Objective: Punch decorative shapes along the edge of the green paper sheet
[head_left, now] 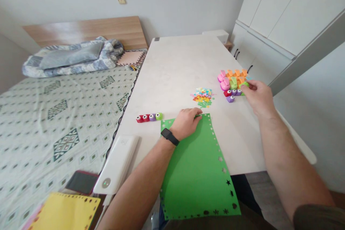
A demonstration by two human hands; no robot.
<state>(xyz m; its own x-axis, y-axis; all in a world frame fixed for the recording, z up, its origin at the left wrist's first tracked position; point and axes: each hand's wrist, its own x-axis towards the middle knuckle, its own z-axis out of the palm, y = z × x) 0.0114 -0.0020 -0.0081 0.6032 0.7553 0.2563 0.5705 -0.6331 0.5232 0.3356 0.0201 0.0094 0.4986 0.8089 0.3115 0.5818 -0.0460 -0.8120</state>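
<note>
A green sheet of paper (194,165), with small shapes punched along its edges, lies partly on the white table and reaches past its front edge. On its top edge rests my left hand (187,122), fingers bent and closed at the paper; a black watch is on that wrist. At the right, my right hand (258,95) is closed on a green craft punch (244,84) at the end of a cluster of punches. Pink punches (224,83), orange punches (237,73) and purple punches (230,99) sit beside it. Between the hands lies a pile of colourful paper cutouts (203,97).
Several small punches (149,117) stand in a row left of the paper. A white power bank (117,165) lies at the table's left edge, near a phone (82,182) and yellow punched paper (66,210). A bed (67,115) flanks the table (172,64); white cabinets stand right.
</note>
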